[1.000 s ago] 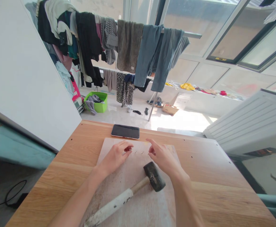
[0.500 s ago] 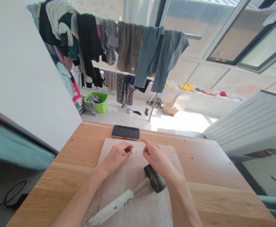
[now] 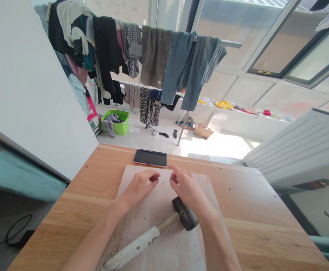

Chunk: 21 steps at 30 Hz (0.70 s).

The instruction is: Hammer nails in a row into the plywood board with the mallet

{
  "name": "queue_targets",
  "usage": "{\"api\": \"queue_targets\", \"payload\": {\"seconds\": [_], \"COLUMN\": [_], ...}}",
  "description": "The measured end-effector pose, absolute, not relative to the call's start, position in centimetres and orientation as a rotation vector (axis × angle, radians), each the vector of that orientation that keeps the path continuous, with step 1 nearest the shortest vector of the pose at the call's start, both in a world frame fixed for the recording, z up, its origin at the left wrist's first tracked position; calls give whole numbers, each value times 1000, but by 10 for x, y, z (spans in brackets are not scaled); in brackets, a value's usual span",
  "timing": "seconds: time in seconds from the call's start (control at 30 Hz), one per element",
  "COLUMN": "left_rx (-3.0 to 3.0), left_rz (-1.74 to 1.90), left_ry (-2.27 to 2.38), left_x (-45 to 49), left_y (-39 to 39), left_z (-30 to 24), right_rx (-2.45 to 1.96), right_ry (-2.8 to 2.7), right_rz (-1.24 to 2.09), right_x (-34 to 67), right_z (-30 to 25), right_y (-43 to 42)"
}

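A pale wooden board (image 3: 164,210) lies on the table, with both my hands over its far half. The fingertips of my left hand (image 3: 143,184) are pinched together; whatever is between them is too small to name. My right hand (image 3: 183,184) faces it a short gap away, thumb and fingers curled together, the index finger stretched forward. Any small thing in that pinch I cannot make out. Between the hands a tiny thin grey piece (image 3: 163,182) rests on the board. A hammer (image 3: 153,237) with a black head and white-wrapped handle lies below, its head close to my right wrist.
A phone (image 3: 150,157) lies just beyond the board. The wooden table (image 3: 255,229) has small dark holes near its edges. Past it stand a drying rack of clothes (image 3: 156,56) and a green basket (image 3: 122,124). A white panel (image 3: 40,94) rises at the left.
The hands hold nearly the same pose over the board. The whole view has shifted very slightly; the hammer and phone stay where they were on the table.
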State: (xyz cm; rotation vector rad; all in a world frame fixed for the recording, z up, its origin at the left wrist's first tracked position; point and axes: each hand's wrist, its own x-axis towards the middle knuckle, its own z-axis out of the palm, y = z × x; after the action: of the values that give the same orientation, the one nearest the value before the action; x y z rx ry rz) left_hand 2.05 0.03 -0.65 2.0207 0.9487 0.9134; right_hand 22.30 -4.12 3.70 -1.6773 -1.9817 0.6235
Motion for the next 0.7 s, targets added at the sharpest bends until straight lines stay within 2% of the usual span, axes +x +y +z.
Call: {"api": "queue_targets", "payload": {"seconds": [0.7], "left_rx": [1983], "left_rz": [881], "left_ry": [916], "left_x": [21], "left_y": [0], "left_z": [-7], "right_rx": [-1644], "right_ry": [-2056], "right_rz": [575], "right_x": [202], "right_z": [28], "right_y": [-40]}}
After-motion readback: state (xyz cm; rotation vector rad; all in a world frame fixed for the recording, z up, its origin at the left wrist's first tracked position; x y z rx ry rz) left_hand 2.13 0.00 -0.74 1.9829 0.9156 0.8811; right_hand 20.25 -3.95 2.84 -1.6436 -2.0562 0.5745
